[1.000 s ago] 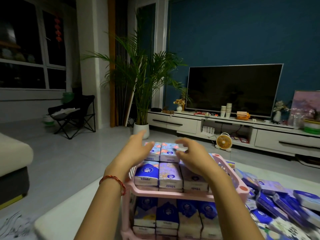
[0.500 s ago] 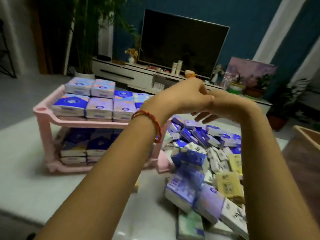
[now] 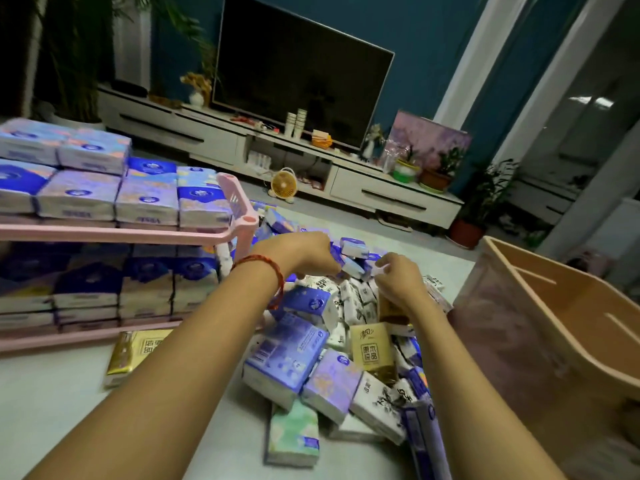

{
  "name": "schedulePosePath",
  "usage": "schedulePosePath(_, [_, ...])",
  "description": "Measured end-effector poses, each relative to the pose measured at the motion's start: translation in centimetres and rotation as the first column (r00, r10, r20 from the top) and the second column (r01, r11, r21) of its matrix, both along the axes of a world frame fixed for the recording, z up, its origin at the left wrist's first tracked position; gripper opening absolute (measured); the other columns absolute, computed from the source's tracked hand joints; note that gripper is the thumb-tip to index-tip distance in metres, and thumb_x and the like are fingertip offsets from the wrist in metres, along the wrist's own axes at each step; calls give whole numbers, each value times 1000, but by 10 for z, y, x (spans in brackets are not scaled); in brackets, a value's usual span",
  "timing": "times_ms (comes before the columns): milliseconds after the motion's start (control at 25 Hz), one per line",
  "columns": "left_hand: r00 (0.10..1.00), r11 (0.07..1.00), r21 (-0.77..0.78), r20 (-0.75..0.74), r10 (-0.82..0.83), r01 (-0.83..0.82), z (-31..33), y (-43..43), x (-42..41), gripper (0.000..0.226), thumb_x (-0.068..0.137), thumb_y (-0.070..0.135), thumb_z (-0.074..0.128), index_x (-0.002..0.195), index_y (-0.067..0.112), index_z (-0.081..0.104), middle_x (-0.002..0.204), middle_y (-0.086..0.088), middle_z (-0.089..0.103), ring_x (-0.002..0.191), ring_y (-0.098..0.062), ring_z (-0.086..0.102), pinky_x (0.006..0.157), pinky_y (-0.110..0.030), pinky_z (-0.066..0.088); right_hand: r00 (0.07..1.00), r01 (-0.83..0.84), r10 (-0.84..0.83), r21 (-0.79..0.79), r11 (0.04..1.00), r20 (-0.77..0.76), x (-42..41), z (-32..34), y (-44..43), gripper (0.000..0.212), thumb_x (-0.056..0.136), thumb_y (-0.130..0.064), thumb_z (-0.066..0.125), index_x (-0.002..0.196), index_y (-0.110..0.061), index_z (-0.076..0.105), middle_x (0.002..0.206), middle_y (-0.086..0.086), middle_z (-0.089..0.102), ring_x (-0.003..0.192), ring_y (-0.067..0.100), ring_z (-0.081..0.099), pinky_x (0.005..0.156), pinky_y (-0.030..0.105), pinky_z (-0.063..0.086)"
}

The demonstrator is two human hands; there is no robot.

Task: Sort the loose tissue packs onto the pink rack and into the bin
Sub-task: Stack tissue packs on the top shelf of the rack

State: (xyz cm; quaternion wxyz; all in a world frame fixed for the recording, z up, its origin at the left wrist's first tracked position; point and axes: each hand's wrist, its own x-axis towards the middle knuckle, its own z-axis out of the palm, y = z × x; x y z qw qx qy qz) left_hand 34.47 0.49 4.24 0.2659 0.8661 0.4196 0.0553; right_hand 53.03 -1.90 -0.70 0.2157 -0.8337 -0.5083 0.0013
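Note:
The two-tier pink rack (image 3: 121,233) stands at the left, both shelves packed with blue and lilac tissue packs. A heap of loose tissue packs (image 3: 311,351) lies on the white table to the right of it. My left hand (image 3: 304,254), with a red string on the wrist, reaches over the far end of the heap with its fingers curled round a small blue-and-white pack (image 3: 351,268). Beside it, my right hand (image 3: 398,280) pinches a small pale pack (image 3: 380,268) at the top of the heap. The beige bin (image 3: 554,306) sits at the right.
A gold pack (image 3: 135,355) lies alone in front of the rack, and a green pack (image 3: 292,434) lies at the heap's near edge. Beyond the table are a TV, a low white cabinet (image 3: 381,192), a small yellow fan (image 3: 284,185) and potted plants.
Both hands left the top of the rack, swung right and dropped onto the loose heap. The view turned right and down, bringing the bin into sight.

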Motion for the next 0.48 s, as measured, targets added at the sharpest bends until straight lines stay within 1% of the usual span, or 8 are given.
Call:
schedulePosePath(40, [998, 1000, 19, 54, 13, -14, -4, 5, 0, 11, 93, 24, 47, 93, 16, 54, 89, -8, 51, 73, -21, 46, 53, -23, 32, 999, -24, 24, 10, 1000, 25, -3, -5, 5, 34, 88, -13, 54, 121, -8, 57, 122, 15, 59, 114, 30, 53, 93, 36, 44])
schedulePosePath(120, [991, 997, 41, 125, 58, -64, -15, 12, -2, 10, 93, 18, 45, 91, 14, 54, 94, -13, 55, 79, -22, 46, 58, -27, 34, 991, -114, 114, -8, 993, 69, -14, -16, 19, 42, 86, -16, 57, 127, -11, 51, 127, 14, 56, 116, 29, 50, 93, 38, 44])
schedulePosePath(200, [987, 992, 48, 118, 109, -115, -26, 20, -4, 21, 92, 16, 45, 102, 5, 61, 109, -16, 61, 88, -24, 51, 68, -24, 36, 978, -178, 182, -57, 982, 96, -26, -27, 35, 50, 86, -20, 57, 134, -13, 43, 131, 15, 48, 120, 31, 45, 96, 39, 41])
schedulePosePath(240, [985, 989, 46, 107, 133, -138, -31, 24, -7, 26, 93, 16, 45, 110, 3, 60, 116, -16, 60, 93, -25, 53, 71, -25, 37, 974, -173, 183, -81, 982, 133, -29, -31, 43, 51, 87, -21, 56, 136, -15, 40, 133, 16, 45, 121, 33, 43, 96, 40, 40])
schedulePosePath(320, [981, 984, 40, 97, 168, -172, -37, 31, -11, 31, 94, 17, 44, 120, 3, 55, 122, -15, 57, 99, -25, 52, 77, -28, 39, 952, -123, 150, -113, 986, 266, -31, -37, 56, 51, 88, -21, 55, 136, -17, 38, 132, 18, 43, 122, 34, 41, 96, 40, 39])
schedulePosePath(400, [977, 982, 33, 115, 181, -185, -40, 34, -13, 32, 95, 17, 43, 122, 4, 54, 118, -13, 56, 101, -25, 52, 78, -28, 39, 913, -68, 125, -157, 985, 388, -30, -43, 65, 49, 87, -21, 54, 134, -16, 39, 132, 18, 43, 123, 34, 39, 96, 39, 38])
schedulePosePath(440, [975, 982, 26, 129, 183, -187, -42, 34, -11, 31, 94, 16, 43, 121, 4, 54, 115, -12, 56, 101, -26, 53, 77, -28, 40, 903, -50, 119, -175, 983, 412, -31, -45, 69, 48, 87, -21, 54, 132, -15, 40, 132, 17, 41, 123, 34, 38, 97, 39, 37])
schedulePosePath(480, [973, 982, 20, 142, 184, -188, -43, 34, -9, 31, 94, 16, 43, 121, 5, 54, 116, -12, 57, 103, -28, 55, 76, -28, 41, 904, -38, 113, -185, 982, 412, -31, -46, 73, 47, 86, -20, 54, 131, -15, 40, 132, 17, 40, 125, 34, 36, 97, 40, 36])
